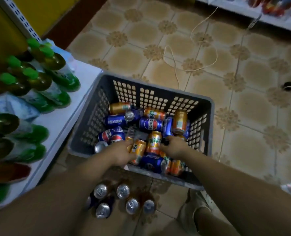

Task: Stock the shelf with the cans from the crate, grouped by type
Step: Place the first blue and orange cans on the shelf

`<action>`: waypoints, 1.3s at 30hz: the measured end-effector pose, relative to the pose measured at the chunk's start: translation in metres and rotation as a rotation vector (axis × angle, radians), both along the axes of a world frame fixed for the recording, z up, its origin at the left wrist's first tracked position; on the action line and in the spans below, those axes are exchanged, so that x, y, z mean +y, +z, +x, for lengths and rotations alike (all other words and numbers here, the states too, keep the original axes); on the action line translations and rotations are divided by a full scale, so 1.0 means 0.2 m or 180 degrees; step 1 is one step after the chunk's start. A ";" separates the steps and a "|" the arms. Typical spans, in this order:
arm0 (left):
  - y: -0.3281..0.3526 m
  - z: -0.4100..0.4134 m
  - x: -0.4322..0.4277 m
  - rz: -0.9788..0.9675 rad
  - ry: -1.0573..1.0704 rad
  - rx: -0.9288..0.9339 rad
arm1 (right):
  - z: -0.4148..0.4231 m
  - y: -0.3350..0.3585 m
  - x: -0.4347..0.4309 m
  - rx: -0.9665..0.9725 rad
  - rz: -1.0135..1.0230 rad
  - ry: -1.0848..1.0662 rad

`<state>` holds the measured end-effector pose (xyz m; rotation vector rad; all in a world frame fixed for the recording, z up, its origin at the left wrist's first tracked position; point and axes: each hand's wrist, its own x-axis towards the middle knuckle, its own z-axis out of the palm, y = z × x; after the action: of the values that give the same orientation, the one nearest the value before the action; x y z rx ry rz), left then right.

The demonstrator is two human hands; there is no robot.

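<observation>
The left grip (122,151) is clamped on an orange can (138,149) lying in the grey crate (97,109) among blue Pepsi cans (115,120). The right grip (174,145) reaches a second orange can (154,142); whether it has closed I cannot tell. Take one flavour per lift, gripping mid-body, and set both together on the shelf (64,114).

Upper-left blue can (114,121) in crate (211,109): "PEPSI", white, upside down.
Lower blue can (151,161): "PEPSI", faint.
Centre blue can (150,124): Pepsi globe, Chinese characters.
Orange cans (154,142): green Chinese characters, illegible.
Green bottles (56,92), left: labels blurred.
</observation>
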<state>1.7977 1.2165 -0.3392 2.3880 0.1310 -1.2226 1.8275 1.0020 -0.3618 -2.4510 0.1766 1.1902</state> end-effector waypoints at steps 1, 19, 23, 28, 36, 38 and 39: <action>-0.06 0.03 0.01 -0.0008 -0.0015 0.0055 | 0.02 -0.10 0.02 0.0107 -0.0014 0.0113; -0.08 -0.03 0.02 -0.0528 -0.0114 0.0059 | -0.16 -0.10 0.19 -0.0535 -0.0046 0.0179; 0.21 -0.12 0.08 -0.0767 0.0154 -0.0534 | -0.13 0.32 0.29 -0.1007 0.0721 -0.0275; 0.71 -0.22 0.22 -0.1177 0.0746 -0.1416 | -0.16 0.91 0.42 -0.1215 0.1691 -0.0545; 1.55 -0.61 0.54 -0.1659 0.2105 -0.2477 | -0.44 1.75 0.87 -0.1834 0.3248 -0.0577; 1.70 -0.76 0.63 -0.1732 0.2298 -0.2689 | -0.56 1.92 1.02 -0.1862 0.3358 -0.0347; 1.77 -0.84 0.68 -0.1687 0.2346 -0.2806 | -0.62 1.99 1.09 -0.1919 0.3371 -0.0256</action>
<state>1.6293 1.3518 0.0144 1.8993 0.3140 0.1530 1.7035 1.2198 0.0361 -1.6820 -0.4221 0.2847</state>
